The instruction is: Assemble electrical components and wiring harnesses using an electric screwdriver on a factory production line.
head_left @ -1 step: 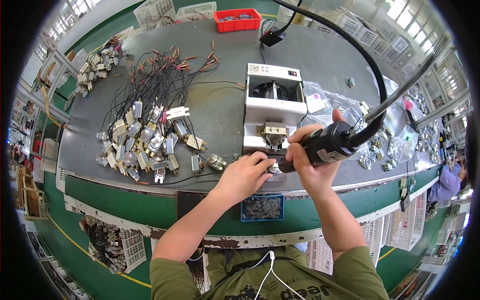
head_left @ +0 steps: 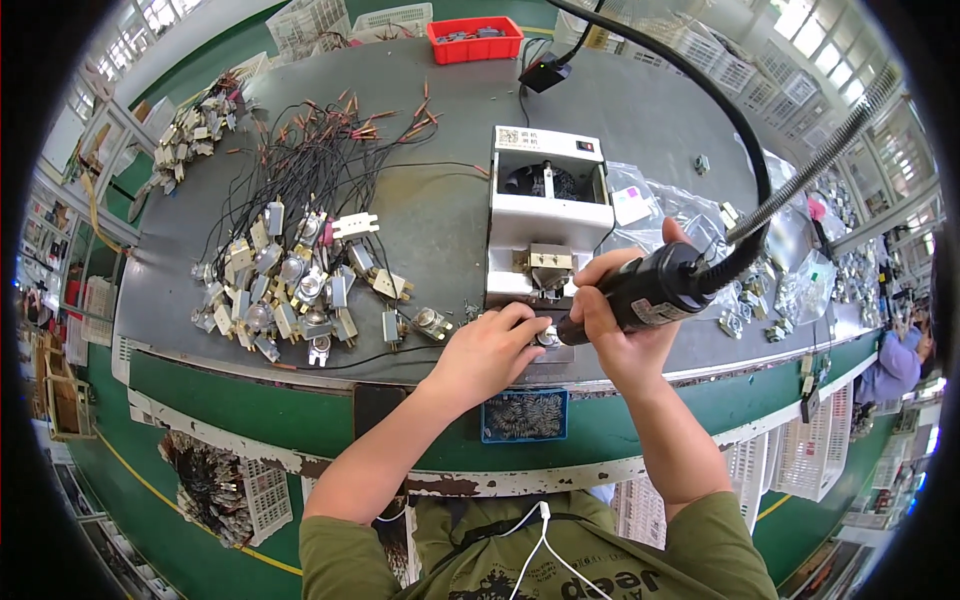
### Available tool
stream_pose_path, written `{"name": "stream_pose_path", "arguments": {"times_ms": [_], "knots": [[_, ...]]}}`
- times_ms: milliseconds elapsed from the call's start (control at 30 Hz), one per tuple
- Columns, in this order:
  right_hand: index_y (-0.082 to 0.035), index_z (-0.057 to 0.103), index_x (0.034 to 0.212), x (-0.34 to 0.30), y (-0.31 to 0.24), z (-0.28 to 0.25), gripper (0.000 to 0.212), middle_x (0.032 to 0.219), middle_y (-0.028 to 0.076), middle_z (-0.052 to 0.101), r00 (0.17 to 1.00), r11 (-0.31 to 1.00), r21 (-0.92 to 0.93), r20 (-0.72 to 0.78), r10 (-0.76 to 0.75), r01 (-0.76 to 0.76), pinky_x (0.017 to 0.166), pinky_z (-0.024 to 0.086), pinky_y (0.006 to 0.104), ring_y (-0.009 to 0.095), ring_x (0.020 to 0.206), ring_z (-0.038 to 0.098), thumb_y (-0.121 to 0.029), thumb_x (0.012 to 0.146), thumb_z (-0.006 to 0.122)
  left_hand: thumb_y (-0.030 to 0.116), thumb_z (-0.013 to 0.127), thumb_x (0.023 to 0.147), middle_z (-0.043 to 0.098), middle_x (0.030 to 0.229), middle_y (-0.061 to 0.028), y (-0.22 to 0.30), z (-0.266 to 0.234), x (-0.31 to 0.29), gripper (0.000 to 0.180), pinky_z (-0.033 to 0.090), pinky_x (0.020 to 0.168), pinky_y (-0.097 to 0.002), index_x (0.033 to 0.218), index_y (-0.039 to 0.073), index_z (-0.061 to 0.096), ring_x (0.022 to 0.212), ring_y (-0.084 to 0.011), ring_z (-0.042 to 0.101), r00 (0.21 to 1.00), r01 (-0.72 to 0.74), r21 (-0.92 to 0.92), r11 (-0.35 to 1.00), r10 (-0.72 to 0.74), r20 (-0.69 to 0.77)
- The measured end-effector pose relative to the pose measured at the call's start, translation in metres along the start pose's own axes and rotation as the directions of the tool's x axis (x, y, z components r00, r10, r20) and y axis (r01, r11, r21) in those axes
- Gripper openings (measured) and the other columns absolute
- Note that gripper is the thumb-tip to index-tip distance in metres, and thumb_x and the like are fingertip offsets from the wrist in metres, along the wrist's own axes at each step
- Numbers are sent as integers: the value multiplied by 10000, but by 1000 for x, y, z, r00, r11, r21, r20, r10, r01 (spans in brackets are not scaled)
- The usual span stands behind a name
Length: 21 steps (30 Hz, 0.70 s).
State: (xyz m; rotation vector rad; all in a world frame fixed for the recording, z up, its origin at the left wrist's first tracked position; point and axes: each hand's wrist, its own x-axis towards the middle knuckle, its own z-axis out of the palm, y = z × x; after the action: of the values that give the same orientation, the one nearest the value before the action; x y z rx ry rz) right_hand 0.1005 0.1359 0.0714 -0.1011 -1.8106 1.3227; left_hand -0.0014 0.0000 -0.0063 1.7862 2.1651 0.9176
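My right hand [head_left: 640, 335] is wrapped around a black electric screwdriver [head_left: 655, 288], its tip tilted down and left toward my left fingertips. My left hand [head_left: 485, 350] is closed, thumb and fingers pinching a small round-capped metal part [head_left: 548, 336] at the bench's front edge. The fingers partly hide this part, and where exactly the screwdriver's bit ends is hidden too. Just behind both hands stands a white screw feeder machine [head_left: 550, 212]. A black wire [head_left: 385, 364] runs along the bench edge to my left hand.
Left of the machine lies a heap of wired metal-capped parts [head_left: 290, 290]. A blue tray of screws [head_left: 524, 416] sits below the bench edge. At the back is a red bin [head_left: 475, 42]. Plastic bags [head_left: 690, 215] and loose parts cover the right side. A thick cable and spring [head_left: 815, 160] hang overhead.
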Motion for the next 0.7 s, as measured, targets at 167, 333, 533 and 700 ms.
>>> {"name": "stream_pose_path", "arguments": {"times_ms": [167,333,533,700], "knots": [[-62,41,1501,1,3,-2,887,943,133,629,992,992,-106,113,-59,71,624,528,249,129,652,617,124,846,609,245,692,881,565,1076,-36,0,1,-1,335,540,765,-379,1186,124,623,882,-248,624,999,-28,44,999,30,-32],[-47,52,1497,0,0,6,876,972,143,636,996,999,-23,82,-29,31,639,527,243,124,666,620,135,842,603,240,698,876,573,1066,-37,1,0,-2,340,541,762,-384,1187,127,620,876,-248,628,999,-27,51,998,29,-28],[-42,86,1504,6,-33,-10,887,967,145,662,986,974,169,-34,162,-154,671,524,244,123,707,635,91,832,649,191,713,861,605,1053,-40,15,-17,-7,310,551,706,-376,1155,150,621,897,-252,653,997,-68,-30,997,67,-42],[-59,62,1528,11,-33,-21,950,1023,130,645,999,995,84,-1,48,-47,680,512,234,107,747,613,87,820,678,164,721,847,615,1046,-7,24,-9,-16,329,553,673,-362,1165,200,644,841,-235,664,999,22,-8,1000,-22,-25]]}}
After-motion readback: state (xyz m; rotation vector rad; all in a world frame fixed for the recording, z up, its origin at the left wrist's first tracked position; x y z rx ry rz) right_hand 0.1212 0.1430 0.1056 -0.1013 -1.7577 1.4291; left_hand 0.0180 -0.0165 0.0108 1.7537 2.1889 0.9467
